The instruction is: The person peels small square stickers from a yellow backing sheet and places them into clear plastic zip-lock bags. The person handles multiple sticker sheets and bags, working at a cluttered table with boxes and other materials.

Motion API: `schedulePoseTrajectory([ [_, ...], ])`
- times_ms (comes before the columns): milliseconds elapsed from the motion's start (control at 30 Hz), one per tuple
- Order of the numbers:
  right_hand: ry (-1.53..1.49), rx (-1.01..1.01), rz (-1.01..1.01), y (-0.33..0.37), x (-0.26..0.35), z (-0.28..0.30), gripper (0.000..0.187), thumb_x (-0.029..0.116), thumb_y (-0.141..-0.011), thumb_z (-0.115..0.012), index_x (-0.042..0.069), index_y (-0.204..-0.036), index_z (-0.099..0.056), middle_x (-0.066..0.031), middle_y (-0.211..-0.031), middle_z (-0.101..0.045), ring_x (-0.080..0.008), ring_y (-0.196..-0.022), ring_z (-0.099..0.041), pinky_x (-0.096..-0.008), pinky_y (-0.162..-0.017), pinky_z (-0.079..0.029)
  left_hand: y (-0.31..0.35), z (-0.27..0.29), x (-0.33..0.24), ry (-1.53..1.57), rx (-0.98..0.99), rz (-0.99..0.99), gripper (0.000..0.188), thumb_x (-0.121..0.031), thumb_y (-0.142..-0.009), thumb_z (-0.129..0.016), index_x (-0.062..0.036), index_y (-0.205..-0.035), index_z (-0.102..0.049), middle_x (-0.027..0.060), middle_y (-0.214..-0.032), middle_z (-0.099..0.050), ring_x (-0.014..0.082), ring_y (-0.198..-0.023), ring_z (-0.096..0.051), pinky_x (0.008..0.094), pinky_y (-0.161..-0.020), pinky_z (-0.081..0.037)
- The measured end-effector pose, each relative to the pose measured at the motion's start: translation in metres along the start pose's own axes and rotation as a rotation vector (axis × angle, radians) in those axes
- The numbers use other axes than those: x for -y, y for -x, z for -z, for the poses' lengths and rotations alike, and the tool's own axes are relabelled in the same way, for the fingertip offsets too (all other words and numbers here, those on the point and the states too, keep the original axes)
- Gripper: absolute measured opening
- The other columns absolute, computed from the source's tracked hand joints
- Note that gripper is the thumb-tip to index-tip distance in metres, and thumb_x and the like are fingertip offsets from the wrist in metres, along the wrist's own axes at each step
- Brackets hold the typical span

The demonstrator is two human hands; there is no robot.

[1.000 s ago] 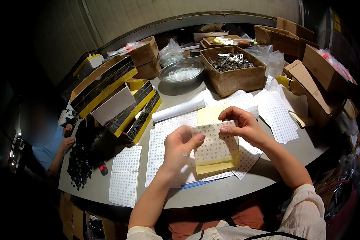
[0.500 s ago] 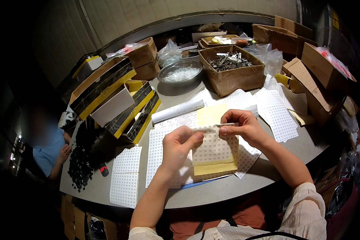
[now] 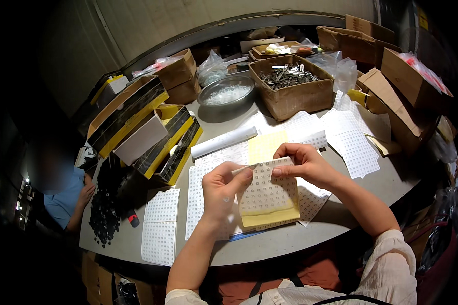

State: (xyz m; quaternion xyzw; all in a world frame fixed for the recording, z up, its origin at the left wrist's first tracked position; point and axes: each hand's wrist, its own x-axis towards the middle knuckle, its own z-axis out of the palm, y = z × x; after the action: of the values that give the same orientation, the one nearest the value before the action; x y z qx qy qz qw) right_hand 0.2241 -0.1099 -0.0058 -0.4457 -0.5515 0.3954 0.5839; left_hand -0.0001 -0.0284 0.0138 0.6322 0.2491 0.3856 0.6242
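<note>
Between my two hands I hold up a printed sticker sheet [image 3: 267,195] with a yellowish backing along its lower part. My left hand [image 3: 221,189] pinches its upper left edge, thumb in front. My right hand [image 3: 304,165] grips the upper right corner between thumb and bent fingers. A small round spot sits on the back of my left hand. Behind and under the held sheet lie more printed sheets [image 3: 198,203], a yellow sheet [image 3: 267,144] and a rolled white paper [image 3: 224,142].
Black small parts [image 3: 105,213] are heaped at the left, near a red-and-black object [image 3: 133,218]. A metal bowl [image 3: 203,100] of clear pieces and a cardboard box [image 3: 295,101] of metal parts stand behind. Black-and-yellow boxes [image 3: 132,119] are stacked left. Another person [image 3: 63,203] sits far left.
The held sheet has shifted slightly left with my hands, and its top edge now looks bent back more. My right hand has moved slightly left along the top.
</note>
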Motion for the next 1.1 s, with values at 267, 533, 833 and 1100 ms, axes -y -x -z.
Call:
schedulePoseTrajectory([
  [267, -0.070, -0.007, -0.074, 0.005, 0.011, 0.004, 0.018, 0.012, -0.090, -0.079, 0.000, -0.094, -0.066, -0.0079, -0.084, -0.073, -0.0116, -0.078, -0.070, -0.0257, -0.072, -0.055, -0.004, 0.005, 0.004, 0.012, 0.028, -0.038, 0.014, -0.011, -0.092, -0.075, 0.0025, -0.093, -0.073, 0.0049, -0.079, -0.072, 0.0070, -0.071, -0.063, 0.0219, -0.067, -0.048],
  [533, -0.139, -0.064, -0.064, 0.008, 0.021, 0.000, 0.021, 0.020, -0.091, -0.079, 0.001, -0.091, -0.070, -0.0062, -0.081, -0.073, -0.0068, -0.068, -0.063, -0.0219, -0.060, -0.048, -0.006, 0.005, 0.004, 0.025, 0.016, -0.072, 0.017, -0.013, -0.094, -0.073, 0.0036, -0.099, -0.075, 0.0023, -0.078, -0.069, 0.0069, -0.071, -0.058, 0.0227, -0.068, -0.045],
  [833, -0.042, -0.121, -0.063, -0.001, 0.014, 0.011, 0.019, 0.021, -0.091, -0.078, 0.004, -0.086, -0.071, -0.0031, -0.077, -0.071, -0.0062, -0.065, -0.060, -0.0226, -0.059, -0.046, -0.013, 0.008, 0.003, 0.022, -0.002, -0.046, 0.026, -0.021, -0.100, -0.063, 0.0023, -0.096, -0.073, -0.0055, -0.073, -0.055, 0.0044, -0.066, -0.043, 0.0218, -0.063, -0.034],
  [1100, -0.098, -0.316, 0.057, -0.011, 0.013, 0.033, 0.017, 0.018, -0.096, -0.070, 0.001, -0.093, -0.070, -0.0019, -0.075, -0.068, -0.0060, -0.058, -0.061, -0.0219, -0.050, -0.047, -0.021, 0.029, -0.010, 0.082, -0.084, -0.004, 0.048, -0.040, -0.107, -0.045, 0.0037, -0.107, -0.066, 0.0188, -0.089, -0.074, 0.0218, -0.078, -0.070, 0.0321, -0.073, -0.056],
])
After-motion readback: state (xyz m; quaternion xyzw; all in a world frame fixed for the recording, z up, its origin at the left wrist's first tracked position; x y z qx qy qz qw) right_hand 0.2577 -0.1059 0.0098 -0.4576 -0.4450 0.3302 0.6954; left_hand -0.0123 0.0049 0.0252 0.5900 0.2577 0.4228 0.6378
